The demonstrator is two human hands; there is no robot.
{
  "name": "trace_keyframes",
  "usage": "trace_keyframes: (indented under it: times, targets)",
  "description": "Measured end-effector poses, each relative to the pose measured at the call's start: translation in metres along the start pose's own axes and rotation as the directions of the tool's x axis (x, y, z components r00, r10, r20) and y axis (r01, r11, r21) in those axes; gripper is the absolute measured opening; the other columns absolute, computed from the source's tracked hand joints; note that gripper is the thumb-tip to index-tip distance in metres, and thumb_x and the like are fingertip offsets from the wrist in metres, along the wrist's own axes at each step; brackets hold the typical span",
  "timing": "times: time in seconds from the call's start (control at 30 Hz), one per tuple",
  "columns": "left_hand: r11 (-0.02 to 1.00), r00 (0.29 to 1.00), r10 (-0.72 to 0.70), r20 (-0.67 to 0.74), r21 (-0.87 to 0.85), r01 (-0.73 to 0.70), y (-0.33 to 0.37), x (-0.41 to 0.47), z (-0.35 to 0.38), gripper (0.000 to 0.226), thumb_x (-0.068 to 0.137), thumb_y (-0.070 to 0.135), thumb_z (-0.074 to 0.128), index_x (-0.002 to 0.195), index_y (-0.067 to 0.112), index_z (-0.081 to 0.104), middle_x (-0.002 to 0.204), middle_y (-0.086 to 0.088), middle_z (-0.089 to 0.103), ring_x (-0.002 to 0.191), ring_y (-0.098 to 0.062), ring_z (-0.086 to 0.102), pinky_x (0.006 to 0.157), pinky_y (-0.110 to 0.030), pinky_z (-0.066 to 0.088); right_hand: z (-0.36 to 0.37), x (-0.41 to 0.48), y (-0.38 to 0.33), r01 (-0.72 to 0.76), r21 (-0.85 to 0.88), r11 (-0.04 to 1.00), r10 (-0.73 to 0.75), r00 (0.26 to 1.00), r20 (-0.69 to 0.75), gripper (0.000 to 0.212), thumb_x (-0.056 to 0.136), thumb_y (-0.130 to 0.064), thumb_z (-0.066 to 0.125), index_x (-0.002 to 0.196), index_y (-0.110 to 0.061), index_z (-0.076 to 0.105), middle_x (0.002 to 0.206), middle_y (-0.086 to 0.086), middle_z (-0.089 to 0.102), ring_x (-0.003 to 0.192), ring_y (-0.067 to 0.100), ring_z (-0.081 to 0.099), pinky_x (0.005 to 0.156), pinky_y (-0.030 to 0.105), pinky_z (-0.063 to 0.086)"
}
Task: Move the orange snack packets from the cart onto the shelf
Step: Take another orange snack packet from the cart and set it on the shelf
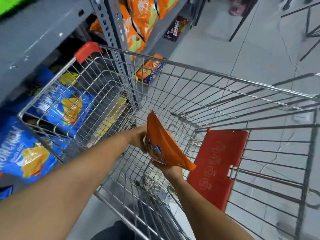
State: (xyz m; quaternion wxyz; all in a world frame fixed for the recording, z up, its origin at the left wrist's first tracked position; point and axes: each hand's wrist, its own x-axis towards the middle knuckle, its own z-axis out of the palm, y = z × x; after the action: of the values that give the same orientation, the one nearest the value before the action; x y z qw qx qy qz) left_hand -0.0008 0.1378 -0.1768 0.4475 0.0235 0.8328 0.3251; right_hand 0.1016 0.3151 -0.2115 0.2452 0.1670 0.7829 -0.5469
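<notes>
An orange snack packet [164, 144] is held inside the wire cart [199, 80], above its mesh floor. My left hand [138, 137] grips the packet's left side. My right hand [170, 168] holds it from underneath at the near end. The packet stands tilted on edge between both hands. The grey metal shelf [112, 32] stands just left of the cart, and several orange snack bags [142, 18] sit on its upper level at the top of the view.
Blue chip bags [65, 108] fill the lower shelf to the left, seen partly through the cart's wire. A red child-seat flap [218, 163] hangs at the cart's near end. A biscuit pack [152, 68] and a dark pack [174, 28] lie on low shelves. Grey tiled floor lies to the right.
</notes>
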Motion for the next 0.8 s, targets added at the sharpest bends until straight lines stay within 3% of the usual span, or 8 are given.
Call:
trace_keyframes:
  times: [0.1, 0.27, 0.43, 0.53, 0.6, 0.67, 0.73, 0.8]
  targets:
    - [0.988, 0.999, -0.021, 0.025, -0.151, 0.024, -0.010, 0.010, 0.007, 0.052, 0.059, -0.004, 0.081, 0.095, 0.027, 0.060, 0.098, 0.011, 0.062, 0.102, -0.015, 0.061, 0.064, -0.009, 0.051, -0.002, 0.008, 0.009, 0.070, -0.032, 0.997, -0.073, 0.994, -0.087, 0.087, 0.065, -0.021, 0.088, 0.138, -0.014, 0.041, 0.126, -0.003, 0.053, 0.119, 0.014, 0.050, 0.088, -0.003, 0.035]
    - [0.998, 0.997, -0.044, -0.068, -0.056, 0.041, -0.004, -0.021, -0.009, 0.093, 0.053, 0.024, 0.090, 0.133, 0.018, 0.043, 0.131, -0.002, 0.058, 0.121, -0.019, 0.053, 0.101, -0.023, 0.037, -0.016, -0.009, -0.038, 0.086, -0.071, 0.994, -0.097, 0.981, -0.170, 0.064, 0.050, -0.040, 0.084, 0.106, -0.022, 0.059, 0.101, -0.001, 0.070, 0.093, 0.024, 0.066, 0.077, 0.040, 0.058]
    - [0.985, 0.982, -0.026, -0.190, -0.170, -0.007, 0.021, -0.104, -0.058, 0.059, 0.053, 0.028, 0.088, 0.105, 0.016, 0.063, 0.110, -0.010, 0.069, 0.110, -0.029, 0.062, 0.094, -0.039, 0.050, -0.027, -0.054, -0.116, 0.351, -0.083, 0.932, -0.361, 0.910, -0.204, 0.066, 0.057, -0.036, 0.083, 0.114, -0.034, 0.052, 0.106, -0.010, 0.065, 0.094, 0.010, 0.060, 0.076, 0.028, 0.049]
    - [0.930, 0.932, 0.049, -0.359, -0.323, -0.174, 0.038, -0.168, -0.085, 0.082, 0.047, 0.011, 0.089, 0.120, 0.001, 0.054, 0.121, -0.017, 0.064, 0.112, -0.028, 0.061, 0.097, -0.049, 0.050, -0.033, -0.083, -0.168, 0.472, -0.009, 0.881, -0.467, 0.867, -0.174, 0.064, 0.062, -0.021, 0.084, 0.119, -0.025, 0.055, 0.112, -0.006, 0.065, 0.097, 0.002, 0.056, 0.084, 0.026, 0.047]
    - [0.876, 0.839, 0.113, -0.532, -0.345, -0.336, 0.046, -0.217, -0.096, 0.073, 0.052, -0.006, 0.084, 0.118, 0.003, 0.053, 0.106, 0.002, 0.072, 0.095, -0.005, 0.067, 0.088, -0.034, 0.057, -0.038, -0.105, -0.211, 0.540, 0.071, 0.839, -0.528, 0.838, -0.137, 0.069, 0.062, -0.017, 0.087, 0.122, -0.023, 0.053, 0.119, -0.004, 0.063, 0.097, -0.003, 0.057, 0.089, 0.029, 0.050]
    - [0.838, 0.709, 0.136, -0.692, -0.301, -0.454, 0.059, -0.278, -0.102, 0.067, 0.048, 0.007, 0.089, 0.104, 0.020, 0.056, 0.086, 0.020, 0.072, 0.080, 0.012, 0.064, 0.077, -0.011, 0.053, -0.041, -0.132, -0.256, 0.618, 0.170, 0.767, -0.616, 0.784, -0.076, 0.075, 0.060, -0.016, 0.089, 0.125, -0.021, 0.053, 0.122, -0.001, 0.065, 0.103, 0.003, 0.061, 0.086, 0.026, 0.052]
    - [0.787, 0.576, 0.153, -0.803, -0.253, -0.563, 0.075, -0.347, -0.108, 0.070, 0.036, 0.023, 0.092, 0.096, 0.027, 0.055, 0.082, 0.023, 0.069, 0.076, 0.014, 0.062, 0.074, -0.010, 0.051, -0.040, -0.162, -0.301, 0.694, 0.287, 0.661, -0.719, 0.694, -0.023, 0.070, 0.059, -0.014, 0.091, 0.119, -0.016, 0.056, 0.111, 0.004, 0.070, 0.093, 0.011, 0.066, 0.077, 0.026, 0.055]
    - [0.743, 0.424, 0.183, -0.887, -0.158, -0.650, 0.086, -0.413, -0.111, 0.062, 0.042, 0.006, 0.090, 0.092, 0.028, 0.060, 0.077, 0.026, 0.070, 0.072, 0.012, 0.062, 0.069, -0.011, 0.051, -0.033, -0.202, -0.347, 0.734, 0.393, 0.554, -0.802, 0.597, 0.017, 0.064, 0.057, -0.019, 0.092, 0.111, -0.016, 0.059, 0.092, -0.001, 0.070, 0.074, 0.009, 0.063, 0.067, 0.029, 0.054]
